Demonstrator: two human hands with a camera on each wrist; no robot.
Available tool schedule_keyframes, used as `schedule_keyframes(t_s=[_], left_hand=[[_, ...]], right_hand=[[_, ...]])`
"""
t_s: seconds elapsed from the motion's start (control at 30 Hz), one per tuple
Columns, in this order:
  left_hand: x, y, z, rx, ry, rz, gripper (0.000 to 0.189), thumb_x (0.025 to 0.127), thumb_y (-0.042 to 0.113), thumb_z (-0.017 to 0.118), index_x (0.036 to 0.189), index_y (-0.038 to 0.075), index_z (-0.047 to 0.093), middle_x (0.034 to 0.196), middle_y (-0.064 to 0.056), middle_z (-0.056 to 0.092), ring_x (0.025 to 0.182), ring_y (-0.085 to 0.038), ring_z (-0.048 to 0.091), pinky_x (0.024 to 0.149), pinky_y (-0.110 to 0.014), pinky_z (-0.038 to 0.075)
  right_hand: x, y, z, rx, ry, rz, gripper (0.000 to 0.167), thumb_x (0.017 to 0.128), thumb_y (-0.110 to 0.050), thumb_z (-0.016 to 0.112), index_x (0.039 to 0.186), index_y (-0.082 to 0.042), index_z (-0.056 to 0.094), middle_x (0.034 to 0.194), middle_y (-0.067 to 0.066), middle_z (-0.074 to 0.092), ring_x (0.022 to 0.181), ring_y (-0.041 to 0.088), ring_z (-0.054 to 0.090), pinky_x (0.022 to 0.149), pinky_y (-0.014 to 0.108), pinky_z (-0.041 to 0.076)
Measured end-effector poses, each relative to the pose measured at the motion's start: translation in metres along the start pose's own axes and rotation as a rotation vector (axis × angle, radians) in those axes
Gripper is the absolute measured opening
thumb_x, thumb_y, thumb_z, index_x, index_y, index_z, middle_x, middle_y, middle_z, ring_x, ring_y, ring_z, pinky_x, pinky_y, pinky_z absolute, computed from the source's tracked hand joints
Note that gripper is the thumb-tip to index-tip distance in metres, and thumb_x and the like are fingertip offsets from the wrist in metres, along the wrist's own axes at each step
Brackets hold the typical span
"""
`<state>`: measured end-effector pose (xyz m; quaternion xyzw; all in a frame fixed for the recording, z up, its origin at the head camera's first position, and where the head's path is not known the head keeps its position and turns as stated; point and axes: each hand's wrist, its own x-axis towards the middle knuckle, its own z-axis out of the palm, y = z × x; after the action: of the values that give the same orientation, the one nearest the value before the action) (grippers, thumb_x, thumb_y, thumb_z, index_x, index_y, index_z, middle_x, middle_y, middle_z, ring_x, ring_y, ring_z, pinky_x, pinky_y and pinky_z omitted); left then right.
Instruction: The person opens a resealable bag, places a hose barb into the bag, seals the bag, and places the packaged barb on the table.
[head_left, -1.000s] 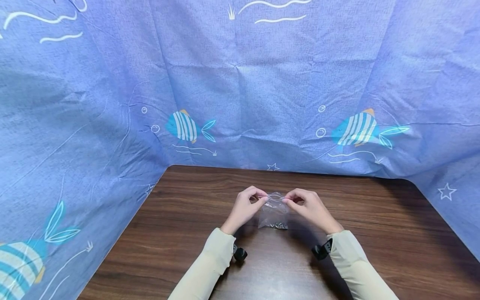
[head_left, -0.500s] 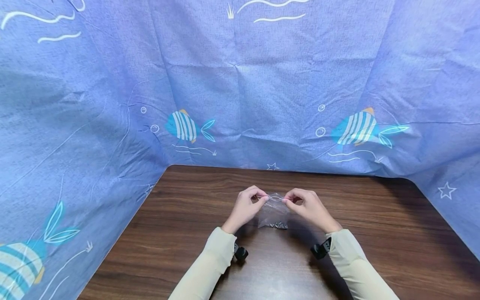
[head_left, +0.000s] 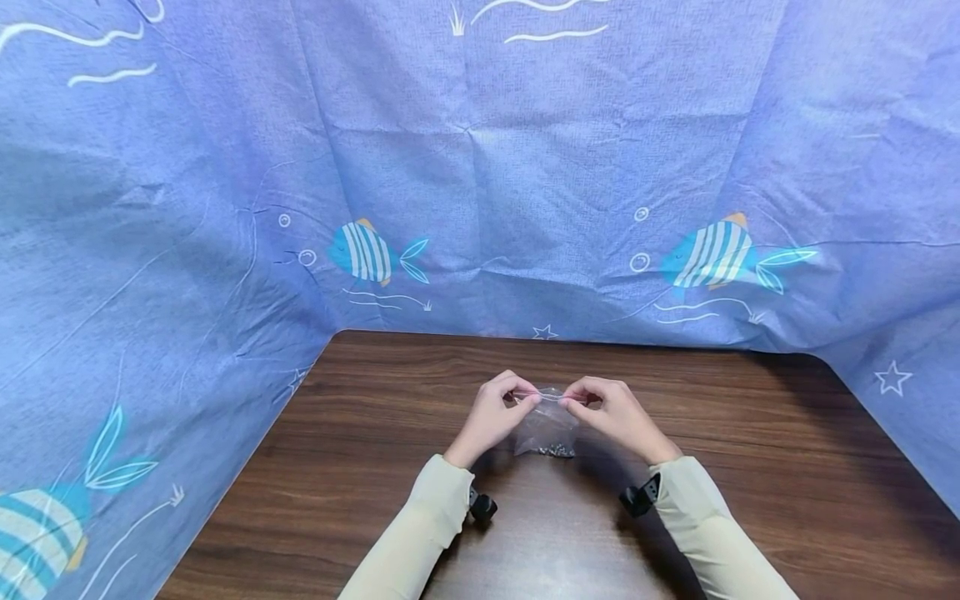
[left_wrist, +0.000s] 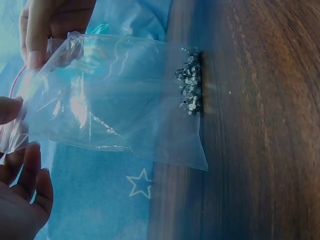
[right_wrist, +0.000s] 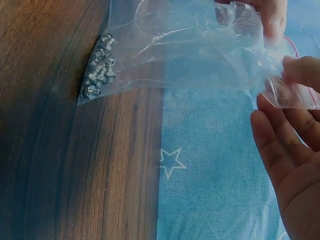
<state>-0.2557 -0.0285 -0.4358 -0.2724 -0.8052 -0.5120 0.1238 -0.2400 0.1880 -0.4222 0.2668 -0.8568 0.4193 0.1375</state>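
Note:
A clear zip-lock bag [head_left: 546, 429] hangs upright between both hands near the middle of the table. Several small shiny metal fittings [left_wrist: 190, 82] lie gathered along its bottom, which is close over the wood. The left hand [head_left: 495, 414] pinches the bag's top at its left side between thumb and fingertips. At the opposite side the right hand [head_left: 617, 414] pinches the same top edge. A red line along the zip [right_wrist: 291, 46] shows in the right wrist view. Between the two pinches the bag's mouth looks nearly flat, its edges close together.
The brown wooden table [head_left: 360, 467] reaches back to a blue fabric curtain [head_left: 547, 183] printed with fish and stars, which also hangs along the left and right. A black wrist camera [head_left: 482, 507] is strapped at the left sleeve, another wrist camera [head_left: 637, 500] at the right.
The two hands have drawn slightly closer together, and the gap at the bag's mouth has narrowed from a rounded opening to nearly flat. The bag stays in place.

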Motion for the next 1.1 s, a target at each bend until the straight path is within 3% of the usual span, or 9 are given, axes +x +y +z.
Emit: schedule_keyframes(t_s=[0.33, 0.67, 0.83, 1.1], left_hand=[[0.000, -0.001, 0.001, 0.003, -0.007, 0.018, 0.005, 0.086, 0.010, 0.069, 0.087, 0.006, 0.071, 0.084, -0.005, 0.066, 0.077, -0.010, 0.060, 0.068, -0.031, 0.053], [-0.001, -0.001, 0.001, -0.022, -0.019, 0.007, 0.006, 0.086, 0.011, 0.068, 0.091, 0.009, 0.072, 0.086, -0.004, 0.066, 0.080, -0.011, 0.063, 0.067, -0.019, 0.047], [-0.001, -0.001, 0.002, -0.029, -0.020, 0.015, 0.006, 0.085, 0.011, 0.070, 0.090, 0.010, 0.072, 0.085, -0.003, 0.066, 0.080, -0.010, 0.062, 0.066, -0.018, 0.047], [0.000, -0.001, 0.004, -0.040, -0.003, 0.044, 0.003, 0.085, 0.011, 0.071, 0.088, 0.009, 0.073, 0.084, -0.003, 0.067, 0.083, -0.018, 0.062, 0.069, -0.028, 0.051]], right_hand=[[0.000, 0.000, 0.002, -0.013, 0.017, -0.061, 0.007, 0.084, -0.005, 0.071, 0.082, -0.012, 0.069, 0.076, -0.005, 0.067, 0.072, -0.001, 0.058, 0.064, 0.022, 0.054], [0.002, -0.003, 0.005, 0.049, -0.019, -0.020, 0.003, 0.087, -0.005, 0.068, 0.089, -0.007, 0.070, 0.087, 0.003, 0.071, 0.084, 0.005, 0.066, 0.073, 0.025, 0.057], [0.002, -0.004, 0.007, 0.052, -0.013, -0.030, 0.003, 0.087, -0.011, 0.070, 0.089, -0.009, 0.070, 0.087, 0.001, 0.071, 0.084, 0.006, 0.067, 0.075, 0.024, 0.056], [0.004, -0.004, 0.012, 0.044, 0.018, -0.071, 0.003, 0.086, -0.006, 0.071, 0.083, -0.007, 0.069, 0.082, 0.002, 0.071, 0.079, 0.000, 0.064, 0.071, 0.022, 0.056]])
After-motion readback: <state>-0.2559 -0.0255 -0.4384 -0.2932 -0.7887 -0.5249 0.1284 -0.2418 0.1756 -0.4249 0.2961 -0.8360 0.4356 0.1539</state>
